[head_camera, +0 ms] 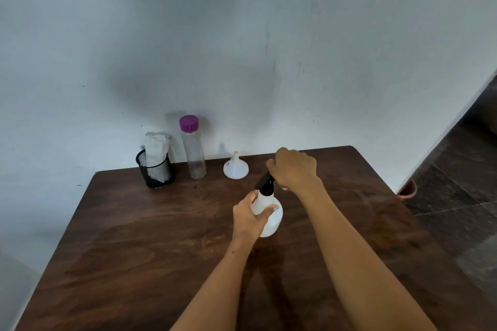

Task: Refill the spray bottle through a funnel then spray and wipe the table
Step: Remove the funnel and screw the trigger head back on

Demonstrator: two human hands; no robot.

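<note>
A white spray bottle [272,219] with a black spray head [265,185] stands upright near the middle of the dark wooden table [139,244]. My left hand [248,216] wraps around its body. My right hand [294,168] is closed over the top of the black spray head. A white funnel [236,167] rests mouth-down behind the bottle. To its left stands a tall clear bottle [194,154] with a purple cap [189,123], close to the wall.
A black mesh cup [156,173] holding a folded white cloth [156,148] stands at the table's back left. A pale wall runs directly behind the table. Dark tiled floor and a reddish pot [408,189] lie beyond the right edge.
</note>
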